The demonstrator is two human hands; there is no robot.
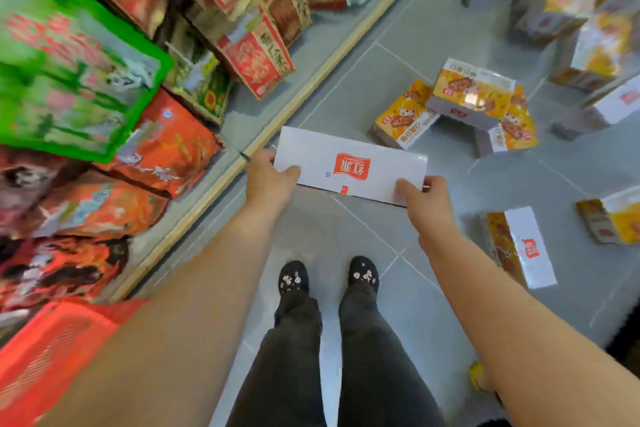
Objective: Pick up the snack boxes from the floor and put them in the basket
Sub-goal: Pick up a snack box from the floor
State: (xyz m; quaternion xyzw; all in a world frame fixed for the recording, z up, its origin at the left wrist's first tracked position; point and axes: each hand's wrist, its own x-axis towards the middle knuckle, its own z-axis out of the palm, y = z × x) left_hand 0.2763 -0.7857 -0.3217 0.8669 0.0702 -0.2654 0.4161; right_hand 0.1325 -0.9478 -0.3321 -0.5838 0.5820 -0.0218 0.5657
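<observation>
Above the floor, just ahead of our shoes, we hold one box level between both hands; its white face, bearing a red logo, is turned up, and it is clear of the floor. Our left hand grips the left end of the box; the thumb lies on the white face and the fingers are hidden beneath. Our right hand grips the right end; the thumb lies on top and the fingertips curl round the edge.

Beyond the box, a heap of three yellow boxes lies on the floor; the three lean on one another. Beside our right forearm a fourth box lies on its side, white face up; a fifth box lies near the right edge of the view, well apart from the heap; a blurred stack of more boxes stands at upper right.

At lower left, a red basket sits beside our left forearm, partly hidden by it; we cannot tell what it contains. Along the left side runs a shelf carrying red and orange packs; a green crate filled with packs appears at upper left, blurred.
</observation>
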